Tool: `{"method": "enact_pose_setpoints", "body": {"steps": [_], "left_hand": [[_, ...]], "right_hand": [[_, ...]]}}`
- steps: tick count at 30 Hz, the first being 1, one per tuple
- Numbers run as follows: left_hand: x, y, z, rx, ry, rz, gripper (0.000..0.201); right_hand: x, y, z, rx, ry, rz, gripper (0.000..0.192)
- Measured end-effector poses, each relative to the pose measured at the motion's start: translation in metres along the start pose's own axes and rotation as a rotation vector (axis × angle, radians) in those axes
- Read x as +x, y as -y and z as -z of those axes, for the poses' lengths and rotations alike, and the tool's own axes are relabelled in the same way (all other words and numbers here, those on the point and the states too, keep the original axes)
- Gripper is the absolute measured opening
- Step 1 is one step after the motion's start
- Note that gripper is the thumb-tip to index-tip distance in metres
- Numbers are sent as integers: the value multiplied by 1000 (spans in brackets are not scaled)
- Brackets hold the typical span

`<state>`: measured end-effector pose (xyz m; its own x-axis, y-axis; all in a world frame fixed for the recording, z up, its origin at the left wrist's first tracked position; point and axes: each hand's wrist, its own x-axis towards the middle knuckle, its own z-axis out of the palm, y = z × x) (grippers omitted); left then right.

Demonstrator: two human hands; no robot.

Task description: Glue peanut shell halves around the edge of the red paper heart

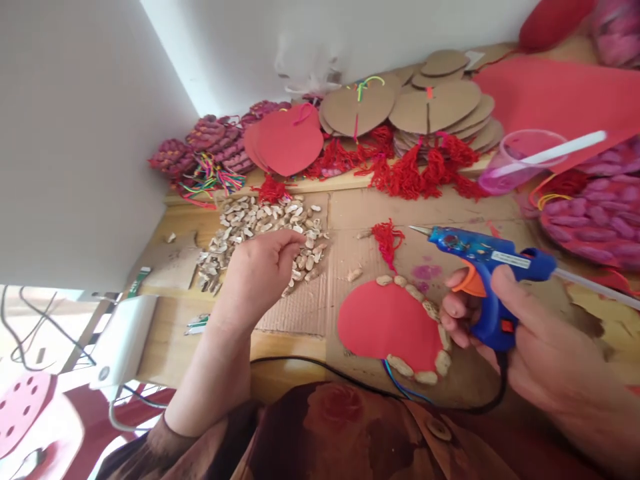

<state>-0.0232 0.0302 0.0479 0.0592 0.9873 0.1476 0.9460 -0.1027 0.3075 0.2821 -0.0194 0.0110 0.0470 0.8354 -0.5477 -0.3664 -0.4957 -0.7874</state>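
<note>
My right hand (520,327) is wrapped round a blue glue gun (485,257), its fingers by the orange trigger. The metal nozzle points left, and a glue stick (595,287) sticks out of the back. My left hand (273,263) is closed in a pinch over the right part of a pile of peanut shells (265,217); whatever its fingertips hold is hidden. Between my hands lies a red heart-shaped card (385,327). Peanut shells (430,309) line its right side, from the top round to the bottom. A red tassel (387,241) lies above it on a cord.
Cardboard discs (360,110) with red tassels (407,170) and red cards (290,140) stand along the back. Purple-pink shell-covered pieces (215,137) lie at both sides. A pink cup (520,157) holds a white stick. The gun's black cable (320,363) crosses the front edge.
</note>
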Motion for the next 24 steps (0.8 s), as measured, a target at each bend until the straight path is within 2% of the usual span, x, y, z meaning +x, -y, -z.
{"method": "enact_pose_setpoints", "body": {"steps": [3, 7, 9, 11, 14, 16, 19, 22, 24], "left_hand": [[-4, 20, 11, 70, -95, 100, 23], [-16, 42, 19, 46, -98, 182, 14], [-25, 49, 18, -12, -92, 162, 9], [-33, 54, 14, -78, -57, 106, 8], [-42, 55, 3, -141, 12, 2, 14], [-43, 52, -6, -126, 18, -79, 21], [-37, 49, -18, 0, -27, -143, 32], [-29, 50, -22, 127, -96, -96, 41], [-27, 53, -19, 106, -145, -60, 41]], "right_hand": [[-1, 4, -6, -22, -23, -30, 45], [0, 7, -9, 30, -138, -65, 56], [3, 3, -3, 65, -184, -92, 58], [8, -3, 6, 91, -174, -115, 58], [11, -9, 14, 109, -139, -155, 50], [10, -8, 12, 66, -140, -164, 50], [7, 0, 1, -1, -155, -140, 59], [3, 5, -8, -8, -192, -115, 64], [2, 7, -9, 26, -216, -108, 63]]}}
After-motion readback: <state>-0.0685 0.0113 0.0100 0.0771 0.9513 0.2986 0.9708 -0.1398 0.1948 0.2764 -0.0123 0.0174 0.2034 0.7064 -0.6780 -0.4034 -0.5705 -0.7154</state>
